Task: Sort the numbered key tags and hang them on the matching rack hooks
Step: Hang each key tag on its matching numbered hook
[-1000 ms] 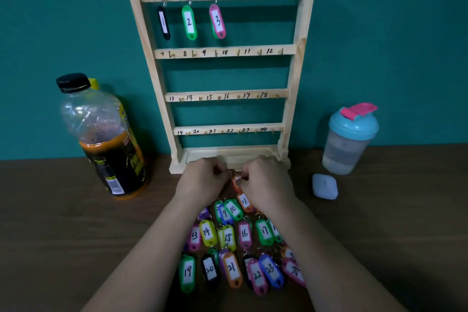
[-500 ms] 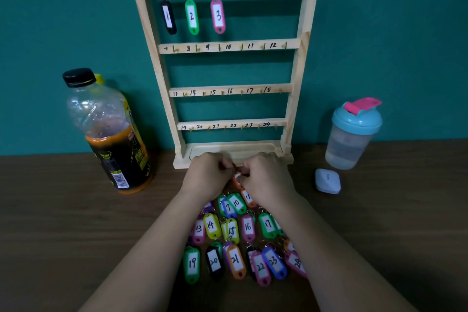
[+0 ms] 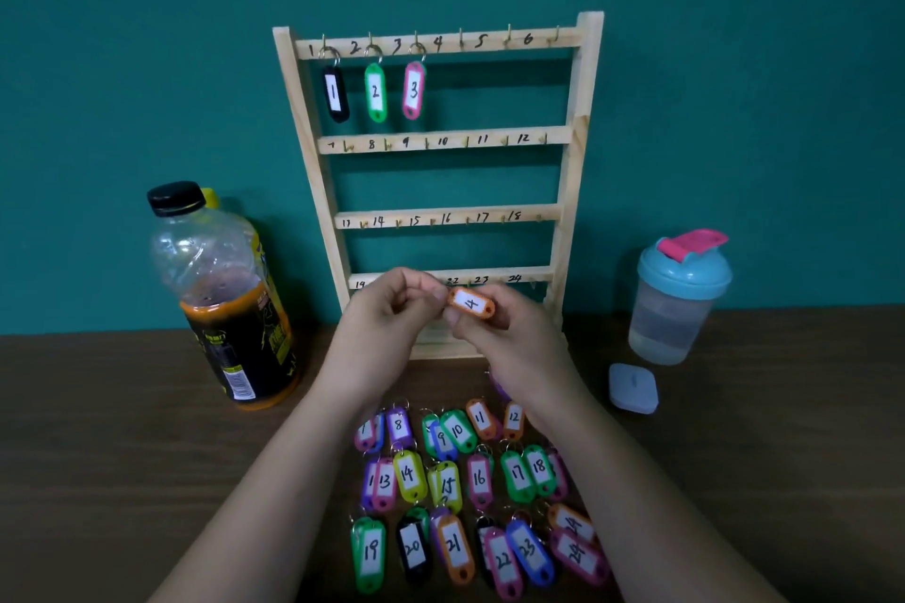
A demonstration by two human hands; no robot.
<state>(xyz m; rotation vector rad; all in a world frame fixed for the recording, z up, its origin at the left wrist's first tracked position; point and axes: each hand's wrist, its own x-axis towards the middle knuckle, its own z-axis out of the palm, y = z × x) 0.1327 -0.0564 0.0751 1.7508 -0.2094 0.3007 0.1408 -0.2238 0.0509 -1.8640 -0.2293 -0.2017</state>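
Both hands, left hand [image 3: 387, 313] and right hand [image 3: 494, 333], pinch the orange tag 4 [image 3: 471, 304] (held level) before the rack [image 3: 583, 122].

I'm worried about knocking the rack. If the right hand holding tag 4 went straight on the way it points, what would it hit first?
Probably the left hand, which pinches the end of orange tag 4 just ahead of the right hand. The wooden rack stands behind, though depth is unclear.

We face a plain indoor desk setup, home or office we cannot tell: a dark wooden table [image 3: 98, 455] against a teal wall [image 3: 147, 64], a drink bottle [image 3: 230, 309] at left, a shaker cup [image 3: 678, 304] at right.
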